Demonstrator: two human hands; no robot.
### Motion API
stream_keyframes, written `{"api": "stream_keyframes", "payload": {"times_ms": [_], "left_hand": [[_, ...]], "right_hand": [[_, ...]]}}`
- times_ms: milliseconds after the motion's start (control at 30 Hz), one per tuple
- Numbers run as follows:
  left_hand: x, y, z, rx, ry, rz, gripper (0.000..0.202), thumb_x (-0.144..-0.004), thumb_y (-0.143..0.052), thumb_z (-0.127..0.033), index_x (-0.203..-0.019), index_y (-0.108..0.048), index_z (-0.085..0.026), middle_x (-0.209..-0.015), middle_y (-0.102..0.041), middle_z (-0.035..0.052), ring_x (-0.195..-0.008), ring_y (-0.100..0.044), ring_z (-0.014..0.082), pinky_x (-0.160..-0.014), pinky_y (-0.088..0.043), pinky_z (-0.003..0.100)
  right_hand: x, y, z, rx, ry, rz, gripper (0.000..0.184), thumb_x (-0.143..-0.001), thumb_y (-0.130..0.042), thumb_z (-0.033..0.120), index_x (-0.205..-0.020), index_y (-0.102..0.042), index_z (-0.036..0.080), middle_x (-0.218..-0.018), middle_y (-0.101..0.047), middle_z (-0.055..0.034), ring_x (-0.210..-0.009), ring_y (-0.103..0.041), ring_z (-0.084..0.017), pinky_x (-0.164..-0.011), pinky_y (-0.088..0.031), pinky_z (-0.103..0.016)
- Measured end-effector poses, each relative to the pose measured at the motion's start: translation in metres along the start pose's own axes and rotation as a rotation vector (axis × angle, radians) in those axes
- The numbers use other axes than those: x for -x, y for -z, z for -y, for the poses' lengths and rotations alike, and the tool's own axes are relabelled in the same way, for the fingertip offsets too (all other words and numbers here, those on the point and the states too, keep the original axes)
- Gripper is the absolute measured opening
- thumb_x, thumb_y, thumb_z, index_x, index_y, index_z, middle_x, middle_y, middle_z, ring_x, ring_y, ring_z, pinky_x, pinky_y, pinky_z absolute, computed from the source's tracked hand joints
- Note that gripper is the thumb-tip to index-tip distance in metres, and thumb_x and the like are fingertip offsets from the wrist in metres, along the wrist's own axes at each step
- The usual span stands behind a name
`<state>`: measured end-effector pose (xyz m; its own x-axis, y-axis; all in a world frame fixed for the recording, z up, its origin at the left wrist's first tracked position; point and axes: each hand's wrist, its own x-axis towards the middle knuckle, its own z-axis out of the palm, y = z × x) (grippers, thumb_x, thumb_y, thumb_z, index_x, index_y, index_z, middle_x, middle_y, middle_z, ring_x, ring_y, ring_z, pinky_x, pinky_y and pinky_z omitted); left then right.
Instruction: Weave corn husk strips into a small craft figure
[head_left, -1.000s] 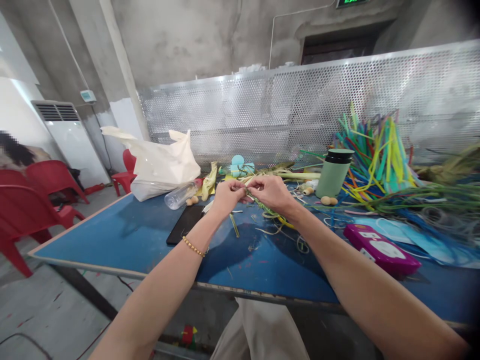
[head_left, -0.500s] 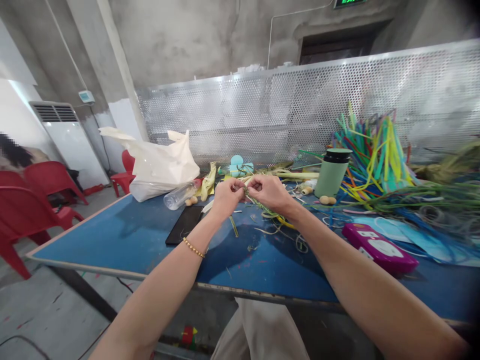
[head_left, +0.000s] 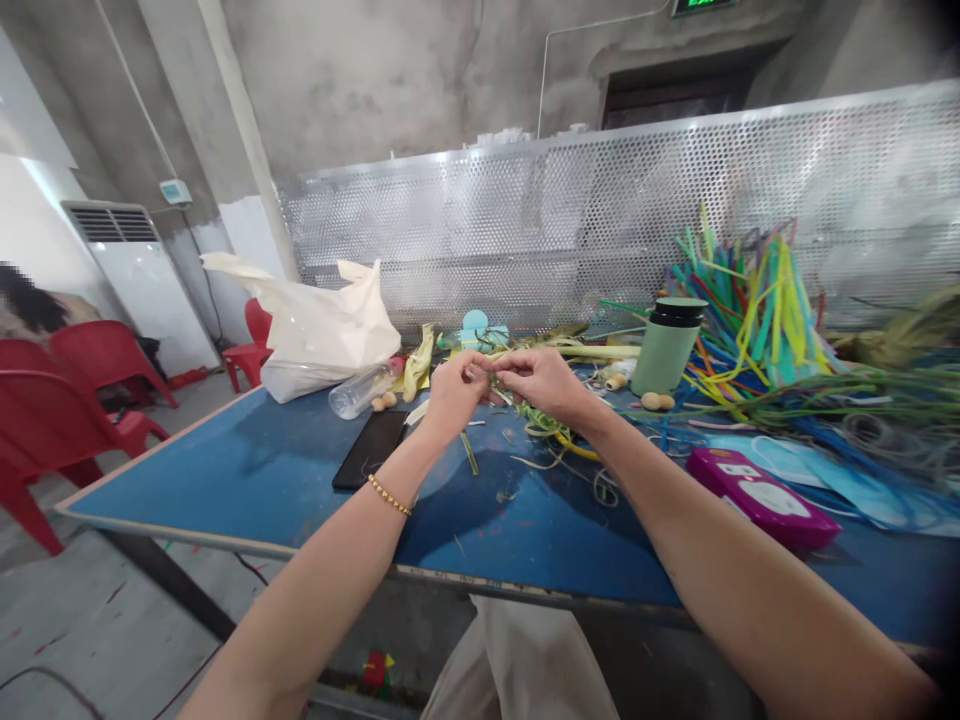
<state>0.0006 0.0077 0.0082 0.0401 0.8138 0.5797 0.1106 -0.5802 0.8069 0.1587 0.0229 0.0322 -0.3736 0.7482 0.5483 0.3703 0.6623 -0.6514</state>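
Above the blue table (head_left: 225,470), my left hand (head_left: 456,388) and my right hand (head_left: 546,382) meet fingertip to fingertip. Both are closed in a pinch on thin green plant strips (head_left: 501,388), which look braided or knotted; their fine detail is too small to make out. More green strips (head_left: 541,425) trail below my right hand, along with a yellow strand (head_left: 576,448). A short loose stalk (head_left: 469,453) lies on the table below my left hand. A black phone (head_left: 369,450) rests left of it.
On the left stand a white plastic bag (head_left: 326,330) and a clear bottle (head_left: 356,395) on its side. To the right are a green tumbler (head_left: 667,345), a purple box (head_left: 761,498), blue masks (head_left: 817,470) and a heap of colourful strips (head_left: 780,310). Red chairs (head_left: 105,355) stand beyond.
My right hand has shifted slightly right, and its fingers look a little more extended. The left hand has hardly moved. Both still pinch the green strips.
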Motion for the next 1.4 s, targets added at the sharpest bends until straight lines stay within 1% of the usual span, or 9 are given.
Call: {"api": "stream_keyframes", "payload": {"times_ms": [233,467,567,700,900,1033,1167,1267,1400], "left_hand": [[0.0010,0.0008,-0.0022,-0.018,-0.023,-0.009,0.007,-0.075,-0.057,-0.014,-0.078,-0.057,-0.020,-0.056,-0.058,-0.0048,-0.048,-0.061,0.0123,-0.051,-0.049,0.022],[0.0027,0.0000,-0.0057,-0.017,-0.013,-0.004,0.008,-0.075,-0.057,-0.012,-0.078,-0.056,-0.019,-0.058,-0.057,-0.0053,-0.048,-0.060,0.0113,-0.050,-0.049,0.021],[0.0022,0.0005,-0.0045,0.000,-0.006,-0.002,0.007,-0.076,-0.057,-0.013,-0.078,-0.055,-0.019,-0.060,-0.058,-0.0049,-0.050,-0.061,0.0115,-0.051,-0.049,0.021],[0.0018,0.0010,-0.0027,-0.020,-0.008,0.018,0.004,-0.077,-0.059,-0.017,-0.079,-0.056,-0.020,-0.061,-0.059,-0.0038,-0.051,-0.063,0.0128,-0.052,-0.050,0.022],[0.0029,0.0007,-0.0055,-0.046,-0.019,0.031,0.008,-0.076,-0.054,-0.012,-0.078,-0.056,-0.019,-0.059,-0.057,-0.0044,-0.052,-0.064,0.0134,-0.052,-0.049,0.022],[0.0028,0.0011,-0.0055,-0.018,-0.016,0.017,0.009,-0.074,-0.053,-0.012,-0.078,-0.055,-0.020,-0.059,-0.056,-0.0045,-0.052,-0.064,0.0136,-0.051,-0.049,0.022],[0.0015,0.0017,-0.0015,-0.022,-0.025,0.009,0.008,-0.074,-0.054,-0.013,-0.077,-0.055,-0.020,-0.061,-0.057,-0.0043,-0.051,-0.064,0.0138,-0.050,-0.049,0.022],[0.0007,0.0015,0.0011,-0.024,-0.014,0.014,0.009,-0.074,-0.054,-0.013,-0.078,-0.055,-0.020,-0.060,-0.057,-0.0044,-0.049,-0.063,0.0130,-0.049,-0.049,0.022],[0.0011,0.0010,0.0011,-0.026,0.017,0.009,0.010,-0.073,-0.054,-0.012,-0.078,-0.055,-0.020,-0.061,-0.056,-0.0045,-0.049,-0.062,0.0125,-0.049,-0.049,0.021]], "right_hand": [[0.0009,-0.0010,0.0027,0.025,-0.026,-0.042,0.013,-0.068,-0.058,0.021,-0.076,-0.067,0.015,-0.052,-0.061,0.0011,-0.044,-0.055,-0.012,-0.046,-0.042,-0.023],[0.0013,0.0010,0.0045,0.317,0.144,-0.186,0.014,-0.072,-0.057,0.018,-0.083,-0.066,0.016,-0.069,-0.067,-0.0021,-0.061,-0.060,-0.014,-0.061,-0.043,-0.025],[0.0008,0.0016,0.0039,0.341,0.157,-0.121,0.022,-0.073,-0.056,0.016,-0.091,-0.069,0.017,-0.067,-0.067,0.0001,-0.060,-0.057,-0.012,-0.063,-0.040,-0.025],[0.0012,0.0002,0.0034,0.386,0.183,-0.084,0.019,-0.072,-0.054,0.013,-0.083,-0.069,0.018,-0.065,-0.065,0.0008,-0.058,-0.054,-0.012,-0.062,-0.038,-0.025],[0.0044,0.0041,0.0060,0.647,0.199,-0.274,0.013,-0.075,-0.055,0.016,-0.083,-0.064,0.019,-0.081,-0.065,-0.0055,-0.072,-0.056,-0.018,-0.065,-0.038,-0.028],[0.0016,0.0089,0.0031,0.563,0.248,-0.246,0.031,-0.071,-0.055,0.011,-0.099,-0.067,0.016,-0.094,-0.062,-0.0088,-0.077,-0.056,-0.018,-0.069,-0.042,-0.028],[-0.0014,0.0064,0.0018,0.465,0.295,-0.123,0.016,-0.076,-0.056,0.014,-0.084,-0.070,0.017,-0.085,-0.058,-0.0068,-0.074,-0.055,-0.017,-0.070,-0.043,-0.028],[0.0002,0.0047,0.0043,0.482,0.282,-0.157,0.013,-0.079,-0.056,0.017,-0.077,-0.068,0.018,-0.081,-0.056,-0.0060,-0.073,-0.054,-0.017,-0.069,-0.042,-0.028],[0.0035,0.0060,0.0063,0.600,0.245,-0.252,0.015,-0.077,-0.055,0.015,-0.086,-0.066,0.017,-0.091,-0.058,-0.0079,-0.070,-0.052,-0.017,-0.068,-0.042,-0.030]]}}
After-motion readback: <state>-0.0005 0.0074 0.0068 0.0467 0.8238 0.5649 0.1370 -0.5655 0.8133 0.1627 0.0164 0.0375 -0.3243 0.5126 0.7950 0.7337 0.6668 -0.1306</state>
